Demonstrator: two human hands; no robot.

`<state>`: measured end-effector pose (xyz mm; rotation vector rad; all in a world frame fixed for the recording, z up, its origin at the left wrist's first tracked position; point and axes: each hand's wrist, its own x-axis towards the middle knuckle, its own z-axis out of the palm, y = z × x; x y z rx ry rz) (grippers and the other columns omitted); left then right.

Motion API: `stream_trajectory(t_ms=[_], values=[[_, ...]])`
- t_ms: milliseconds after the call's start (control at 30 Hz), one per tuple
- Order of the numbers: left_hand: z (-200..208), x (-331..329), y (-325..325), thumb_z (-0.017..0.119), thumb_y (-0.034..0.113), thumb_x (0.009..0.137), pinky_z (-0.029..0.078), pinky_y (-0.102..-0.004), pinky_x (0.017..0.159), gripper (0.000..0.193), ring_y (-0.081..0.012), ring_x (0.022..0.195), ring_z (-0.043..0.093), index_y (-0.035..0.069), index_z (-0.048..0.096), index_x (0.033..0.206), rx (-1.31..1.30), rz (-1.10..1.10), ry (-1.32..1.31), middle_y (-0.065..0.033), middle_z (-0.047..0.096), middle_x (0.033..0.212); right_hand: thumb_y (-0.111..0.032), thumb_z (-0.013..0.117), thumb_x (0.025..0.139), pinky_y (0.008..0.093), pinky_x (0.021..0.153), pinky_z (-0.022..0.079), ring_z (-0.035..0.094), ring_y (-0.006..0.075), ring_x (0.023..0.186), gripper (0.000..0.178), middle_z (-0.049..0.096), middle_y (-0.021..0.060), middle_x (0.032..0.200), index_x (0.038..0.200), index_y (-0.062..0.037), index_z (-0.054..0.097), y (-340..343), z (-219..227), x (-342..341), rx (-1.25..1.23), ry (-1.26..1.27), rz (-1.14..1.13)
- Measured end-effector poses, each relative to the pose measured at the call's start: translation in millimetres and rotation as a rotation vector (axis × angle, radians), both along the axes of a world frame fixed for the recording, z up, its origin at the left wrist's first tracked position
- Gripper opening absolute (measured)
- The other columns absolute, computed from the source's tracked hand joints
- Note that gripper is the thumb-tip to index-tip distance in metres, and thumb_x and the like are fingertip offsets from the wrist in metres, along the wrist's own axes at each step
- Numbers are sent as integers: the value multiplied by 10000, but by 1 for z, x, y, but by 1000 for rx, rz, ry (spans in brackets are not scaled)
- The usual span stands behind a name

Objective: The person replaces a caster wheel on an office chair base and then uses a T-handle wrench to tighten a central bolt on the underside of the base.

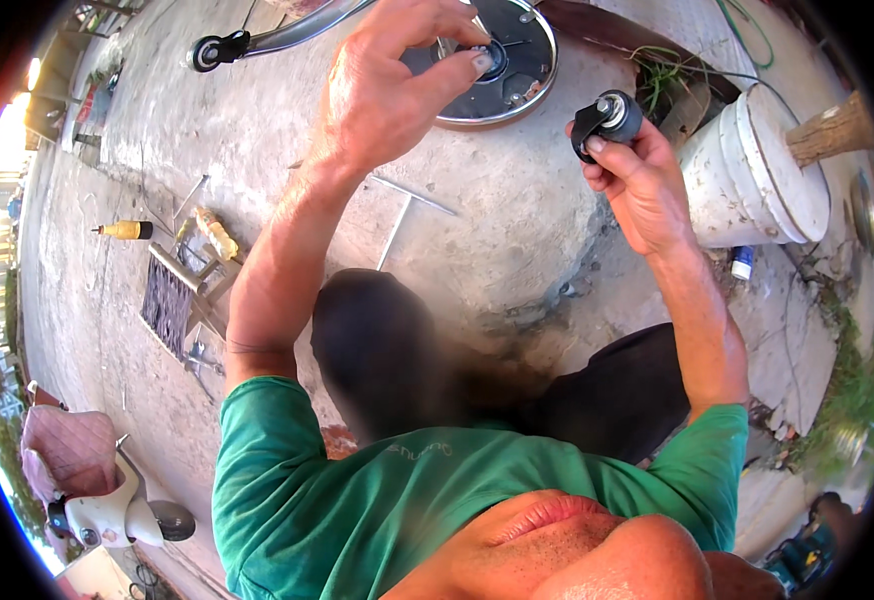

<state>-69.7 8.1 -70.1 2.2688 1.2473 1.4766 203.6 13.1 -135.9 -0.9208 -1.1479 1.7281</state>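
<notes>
In the upper centre, the left hand [382, 100] is bent; whether its fingertips pinch something, I cannot tell. Upper right, the right hand [649, 190] is clamped on a caster [621, 121]. Beyond the left fingertips is a round black base [477, 97].

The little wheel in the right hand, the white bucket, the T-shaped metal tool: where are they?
Little wheel [625, 119]: head view, on its grey rolling part.
White bucket [729, 185]: head view, on its side wall.
T-shaped metal tool [395, 233]: head view, on its shaft.
</notes>
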Motion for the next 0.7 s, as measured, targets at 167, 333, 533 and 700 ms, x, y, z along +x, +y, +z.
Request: stream_trajectory(t_ms=[167, 333, 533, 700], values=[[-16, 1, -6, 702, 18, 892, 503, -299, 902, 230, -183, 1041, 644, -2, 694, 1120, -142, -64, -260, -83, 665, 1146, -99, 725, 901, 244, 701, 482, 645, 83, 771, 257, 697, 8, 960, 1145, -59, 658, 0, -1, 3, 19, 12, -22], [-14, 10, -31, 704, -55, 861, 480, -319, 1002, 231, -216, 1155, 614, -29, 717, 1091, 104, 3, -169, -142, 645, 1217, -113, 721, 902, 251, 727, 485, 651, 96, 823, 286, 697, 20, 993, 1174, -52, 654, -4, 12, 1, 45, -1, 8], [-6, 21, -51, 720, -109, 810, 544, -283, 823, 255, -174, 968, 669, -40, 714, 1056, 154, -50, -22, -132, 659, 1157, -103, 707, 894, 262, 746, 496, 661, 119, 855, 335, 703, 42, 1025, 1217, -39, 639, -8, 28, -3, 60, -37, 34], [-2, 39, -68, 734, -57, 853, 549, -232, 722, 400, -98, 825, 668, -22, 619, 1235, -343, -98, -198, -75, 707, 963, -90, 688, 898, 282, 786, 522, 670, 138, 886, 340, 704, 66, 1055, 1222, -9, 621, -17, 50, -18, 68, 5, 87]])
